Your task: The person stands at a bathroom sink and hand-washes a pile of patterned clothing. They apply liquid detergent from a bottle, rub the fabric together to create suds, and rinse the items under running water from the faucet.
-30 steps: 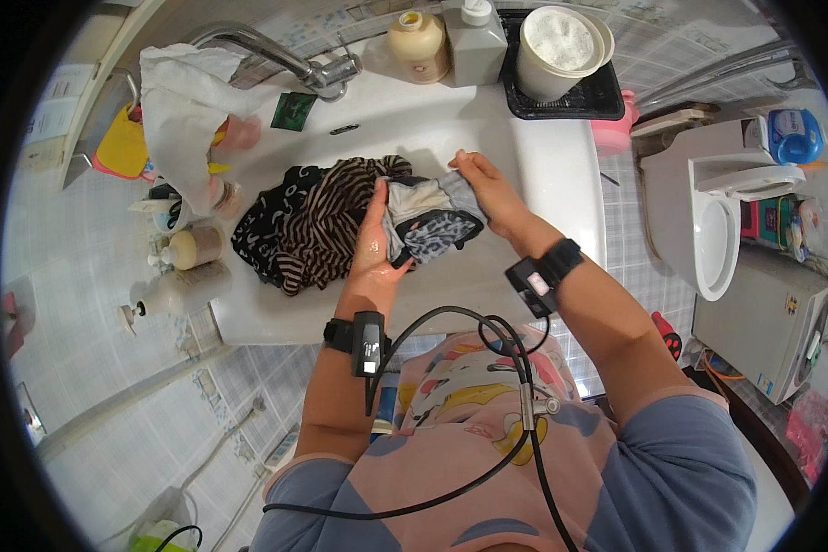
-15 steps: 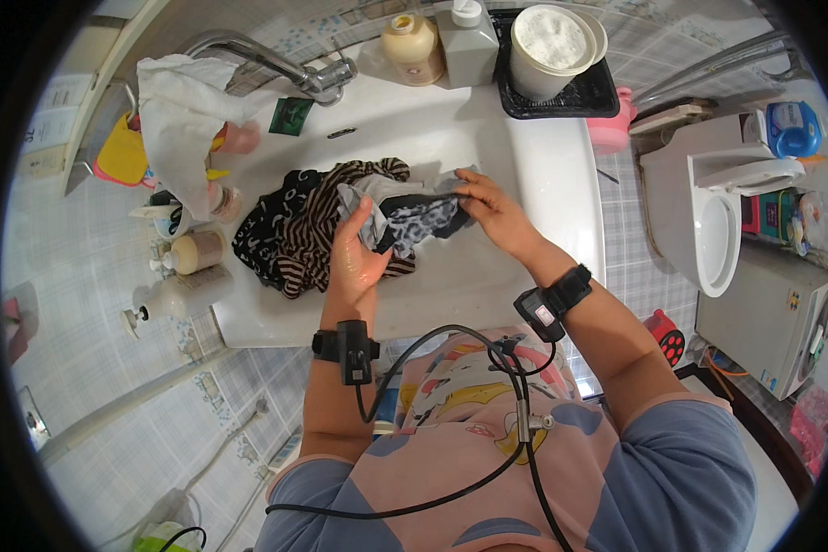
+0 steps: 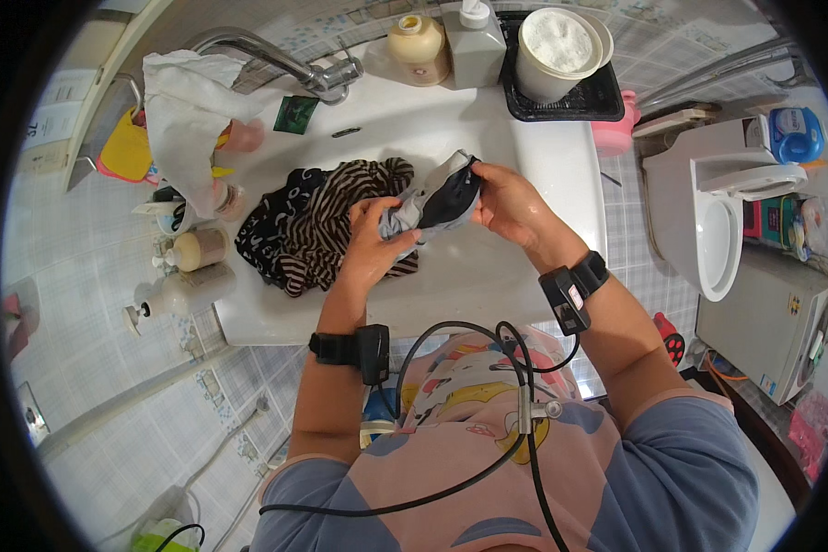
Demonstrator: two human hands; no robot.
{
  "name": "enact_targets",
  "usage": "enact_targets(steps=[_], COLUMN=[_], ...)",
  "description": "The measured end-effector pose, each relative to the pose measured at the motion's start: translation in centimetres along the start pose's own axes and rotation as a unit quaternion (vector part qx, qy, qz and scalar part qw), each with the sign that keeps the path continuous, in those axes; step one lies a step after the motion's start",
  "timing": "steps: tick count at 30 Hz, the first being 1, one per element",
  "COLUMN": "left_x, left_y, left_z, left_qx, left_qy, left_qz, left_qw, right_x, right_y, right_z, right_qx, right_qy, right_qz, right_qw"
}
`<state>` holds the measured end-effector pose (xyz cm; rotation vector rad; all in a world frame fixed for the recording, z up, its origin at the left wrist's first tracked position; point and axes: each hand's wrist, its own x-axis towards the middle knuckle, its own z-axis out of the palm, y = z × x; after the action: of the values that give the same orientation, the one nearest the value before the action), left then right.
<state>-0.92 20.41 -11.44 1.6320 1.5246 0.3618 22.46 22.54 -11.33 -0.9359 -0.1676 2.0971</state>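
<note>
A small grey-and-black garment (image 3: 448,199) is held above the white sink (image 3: 488,285), stretched between my two hands. My left hand (image 3: 370,244) pinches its left end between thumb and fingers. At the other end my right hand (image 3: 522,210) grips the cloth near its dark side; some of its fingers are hidden behind the fabric. Left of the garment, a brown-and-black striped cloth (image 3: 340,207) lies crumpled in the sink. A black cloth with white marks (image 3: 271,230) is bunched up against it.
A chrome faucet (image 3: 327,78) rises at the sink's back. Along the rim stand a cream bottle (image 3: 419,51), a grey bottle (image 3: 474,51) and a black tray (image 3: 607,97) bearing a tub of white powder (image 3: 554,64). Pump bottles (image 3: 193,290) line the left; a toilet (image 3: 690,202) stands right.
The garment has been turned and raised at its right end, showing more of its black side. My left hand has moved right and my right hand has shifted slightly right, both still gripping.
</note>
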Motion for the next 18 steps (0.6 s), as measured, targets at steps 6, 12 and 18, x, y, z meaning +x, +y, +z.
enact_targets(steps=[6, 12, 18], left_x=[1.2, 1.3, 1.1], left_y=[-2.0, 1.4, 0.1], left_z=[0.3, -2.5, -3.4], left_qx=[-0.144, -0.61, -0.766], left_qy=[0.047, 0.155, -0.053], left_qz=[-0.136, -0.423, -0.2], left_qw=[0.979, 0.652, 0.609], right_x=[-0.4, -0.6, -0.4], right_y=[-0.1, -0.7, -0.5], right_z=[1.1, -0.9, -1.8], right_qx=[0.056, 0.148, 0.124], right_qy=[0.006, -0.042, -0.06], right_qz=[0.015, 0.08, 0.065], right_qw=[0.998, 0.985, 0.988])
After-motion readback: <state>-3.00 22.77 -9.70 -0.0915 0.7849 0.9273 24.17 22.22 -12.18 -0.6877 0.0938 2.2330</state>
